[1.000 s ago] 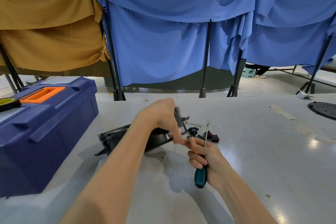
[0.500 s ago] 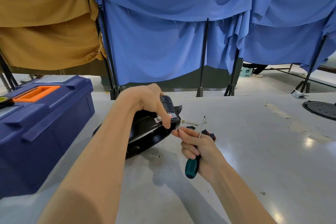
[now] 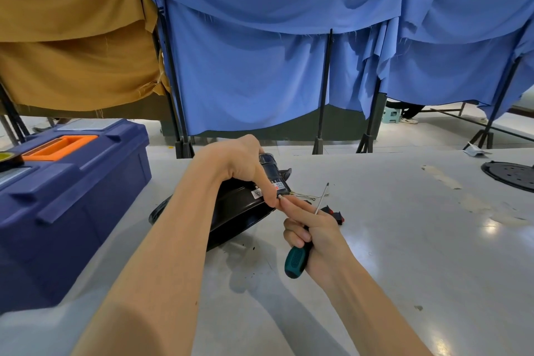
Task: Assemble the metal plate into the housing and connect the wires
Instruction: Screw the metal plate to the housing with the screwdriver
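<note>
Left hand [image 3: 242, 170] is gripping the housing [image 3: 237, 211] while right hand [image 3: 315, 237], clutching a screwdriver [image 3: 297, 261], is seemingly seating a wire [image 3: 303, 196] at its three o'clock, needing precise alignment.

A black housing [image 3: 239, 211] with white and red labels [image 3: 257, 193] is seen centre-frame, with a teal-handled screwdriver [image 3: 296, 261]. A navy, orange-handled toolbox [image 3: 72, 196] is at left, and ochre cloth [image 3: 72, 52] and blue cloth [image 3: 260, 66] above.

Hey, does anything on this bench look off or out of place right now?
Nothing looks damaged or spilled. The black housing is tipped up on its rim, but the left hand grips it. The right hand holds the screwdriver tip-up. Thin loose wires lie on the table beyond it.
</note>
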